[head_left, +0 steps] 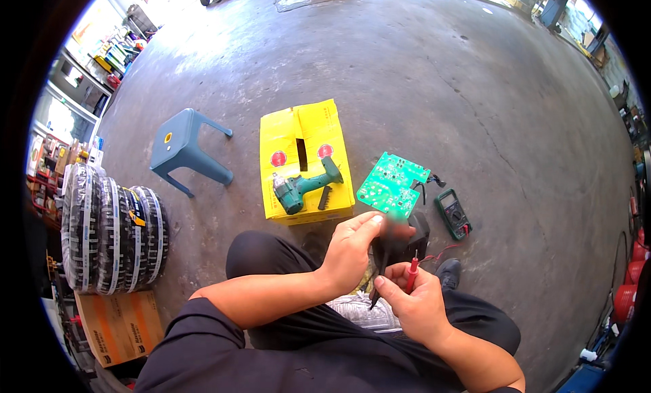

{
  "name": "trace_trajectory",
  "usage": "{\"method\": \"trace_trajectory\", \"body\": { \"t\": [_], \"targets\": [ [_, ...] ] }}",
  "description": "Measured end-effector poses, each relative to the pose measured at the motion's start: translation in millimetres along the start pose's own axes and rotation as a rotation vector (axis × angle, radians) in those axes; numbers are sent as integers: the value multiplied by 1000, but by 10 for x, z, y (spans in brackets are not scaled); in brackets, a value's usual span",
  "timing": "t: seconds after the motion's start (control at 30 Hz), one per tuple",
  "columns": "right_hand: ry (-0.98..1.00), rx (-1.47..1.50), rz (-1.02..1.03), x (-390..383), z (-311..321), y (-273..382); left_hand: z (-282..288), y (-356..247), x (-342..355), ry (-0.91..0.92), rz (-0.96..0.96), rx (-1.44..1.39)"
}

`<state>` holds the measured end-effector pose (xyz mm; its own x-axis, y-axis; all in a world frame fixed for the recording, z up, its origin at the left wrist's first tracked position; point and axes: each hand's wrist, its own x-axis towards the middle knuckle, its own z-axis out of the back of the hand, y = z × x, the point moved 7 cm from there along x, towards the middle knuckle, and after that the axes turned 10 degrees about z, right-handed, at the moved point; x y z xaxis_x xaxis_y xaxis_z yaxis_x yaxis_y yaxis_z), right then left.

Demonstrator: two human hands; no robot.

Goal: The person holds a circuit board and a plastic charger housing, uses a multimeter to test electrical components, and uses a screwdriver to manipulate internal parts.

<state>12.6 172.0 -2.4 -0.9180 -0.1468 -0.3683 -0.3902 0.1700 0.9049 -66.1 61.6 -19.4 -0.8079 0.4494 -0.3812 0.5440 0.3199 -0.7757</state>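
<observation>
My left hand (351,252) is closed, with thumb and fingers pinched just below the near edge of a green circuit board (393,183). A smear hides its fingertips, so I cannot tell what they grip. From there a slim dark piece (380,274) slants down to the thumb of my right hand (419,303). That hand is closed around a red test probe (412,274), whose metal tip points up. Black wires (434,181) stick out from the board's right side. Right of it, a dark multimeter (452,214) lies on the floor with a red lead plugged in.
Ahead stands a yellow carton (298,128) bearing a green cordless impact wrench (302,189) and a small black strip (325,198). A blue plastic stool (180,142) and stacked wrapped tyres (112,233) are at left, above a brown box (121,325). Red containers (625,301) line the right.
</observation>
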Motion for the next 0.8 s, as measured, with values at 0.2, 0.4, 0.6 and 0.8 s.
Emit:
{"method": "trace_trajectory", "body": {
  "t": [0.2, 0.4, 0.6, 0.8],
  "targets": [
    [28, 109, -55, -12, -21, 12, -25, -14, 1, -28, -10, 21],
    [79, 224, -150, -63, -59, -62, -39, 7, -20, -44, -10, 62],
    [118, 390, -179, -98, -85, -13, -56, 58, 15, -57, -15, 80],
    [141, 431, -188, -131, -101, 4, -28, 77, 7, -86, 36, 30]
  ]
}}
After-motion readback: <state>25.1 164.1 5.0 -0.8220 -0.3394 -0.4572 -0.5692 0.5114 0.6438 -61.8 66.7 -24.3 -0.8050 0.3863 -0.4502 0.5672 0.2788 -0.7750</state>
